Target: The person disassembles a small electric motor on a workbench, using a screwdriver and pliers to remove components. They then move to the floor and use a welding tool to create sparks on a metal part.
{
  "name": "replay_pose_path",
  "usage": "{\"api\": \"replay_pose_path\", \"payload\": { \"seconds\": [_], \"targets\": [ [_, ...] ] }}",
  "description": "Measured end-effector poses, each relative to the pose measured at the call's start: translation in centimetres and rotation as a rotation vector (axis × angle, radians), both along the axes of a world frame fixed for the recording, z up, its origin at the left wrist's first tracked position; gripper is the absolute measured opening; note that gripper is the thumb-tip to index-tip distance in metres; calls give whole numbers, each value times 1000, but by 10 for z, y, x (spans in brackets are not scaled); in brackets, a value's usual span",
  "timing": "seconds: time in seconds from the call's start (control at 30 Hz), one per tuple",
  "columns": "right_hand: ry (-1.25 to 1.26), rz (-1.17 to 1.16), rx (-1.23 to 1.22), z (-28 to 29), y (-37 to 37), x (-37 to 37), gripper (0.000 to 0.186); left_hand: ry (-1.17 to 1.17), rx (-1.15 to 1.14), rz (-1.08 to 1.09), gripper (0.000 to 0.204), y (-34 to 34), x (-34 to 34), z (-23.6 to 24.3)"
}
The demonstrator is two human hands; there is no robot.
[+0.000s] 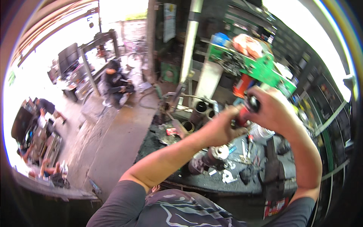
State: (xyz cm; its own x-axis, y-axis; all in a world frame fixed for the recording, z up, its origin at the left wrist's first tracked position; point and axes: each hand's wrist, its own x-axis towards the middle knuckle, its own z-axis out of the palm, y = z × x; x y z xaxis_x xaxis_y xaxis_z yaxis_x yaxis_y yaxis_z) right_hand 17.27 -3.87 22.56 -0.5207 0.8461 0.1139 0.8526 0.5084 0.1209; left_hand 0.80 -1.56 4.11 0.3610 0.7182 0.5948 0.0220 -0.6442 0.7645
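Observation:
Above the workbench (181,178), both hands are closed on one small red object with a black round end (245,114); blur hides its exact kind. My left hand (222,130) wraps it from the lower left. On the other side, my right hand (270,108) grips it near the black end, fingers curled over the top. Below them on the dark bench stands a metal cylindrical part (217,154) with a bright top. Washers (227,176) and small loose metal pieces lie beside it, along with a red-handled tool (250,143).
A vise-like dark metal block (278,170) sits at the bench's right. Upright metal tubes (199,109) stand at its far side. Beyond is a green metal shelf (264,70) loaded with parts. One person (115,83) sits low on the floor at left; others are farther left.

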Motion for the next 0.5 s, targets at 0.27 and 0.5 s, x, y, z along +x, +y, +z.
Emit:
{"api": "replay_pose_path", "payload": {
  "seconds": [0.27,0.5],
  "targets": [
    [95,287,12,-12,17,27,58,-158,-334,-169,58,-2,-11,20],
    [267,384,-133,-14,9,29,59,-92,-294,-141,67,-1,-9,20]
  ]
}}
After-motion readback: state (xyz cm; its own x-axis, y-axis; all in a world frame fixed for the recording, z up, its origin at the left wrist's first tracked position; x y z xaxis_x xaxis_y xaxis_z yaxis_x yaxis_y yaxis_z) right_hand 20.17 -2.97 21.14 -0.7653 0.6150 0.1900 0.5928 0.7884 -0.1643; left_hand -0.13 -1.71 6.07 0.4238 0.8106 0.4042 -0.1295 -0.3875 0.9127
